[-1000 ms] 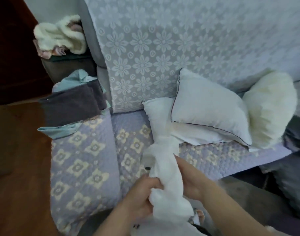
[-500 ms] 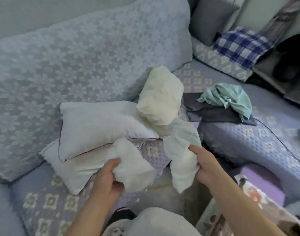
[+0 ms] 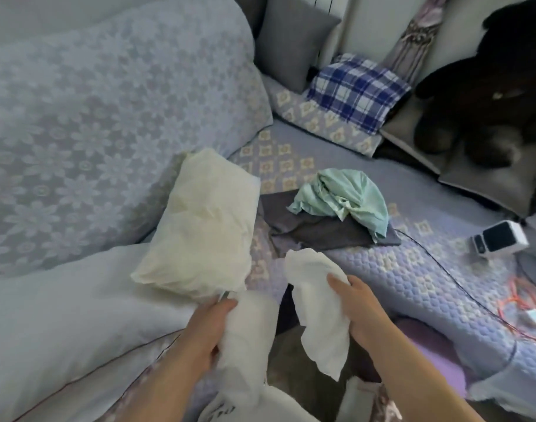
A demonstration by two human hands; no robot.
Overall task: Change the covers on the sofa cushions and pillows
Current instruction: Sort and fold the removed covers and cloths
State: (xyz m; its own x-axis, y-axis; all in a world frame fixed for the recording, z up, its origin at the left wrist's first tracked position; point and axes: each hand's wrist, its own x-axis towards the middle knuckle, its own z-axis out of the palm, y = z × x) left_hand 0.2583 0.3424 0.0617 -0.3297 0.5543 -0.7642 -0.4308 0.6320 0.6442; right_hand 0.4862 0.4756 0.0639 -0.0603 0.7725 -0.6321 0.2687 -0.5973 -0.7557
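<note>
At lower centre of the frame, the left hand (image 3: 210,332) and the right hand (image 3: 359,309) each gripped a bunched end of a white cover (image 3: 317,303), fingers curled round the cloth, probably to spread it open. Just above, a bare cream pillow (image 3: 204,226) leaned on the sofa (image 3: 413,269) back, within reach for covering. Right of it, a green cover (image 3: 343,197) lay crumpled on grey cloth (image 3: 318,231).

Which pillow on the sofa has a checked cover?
The blue-and-white plaid pillow at the far end, leaning beside the grey cushion. The cream pillow and the large white pillow are plain.
</note>
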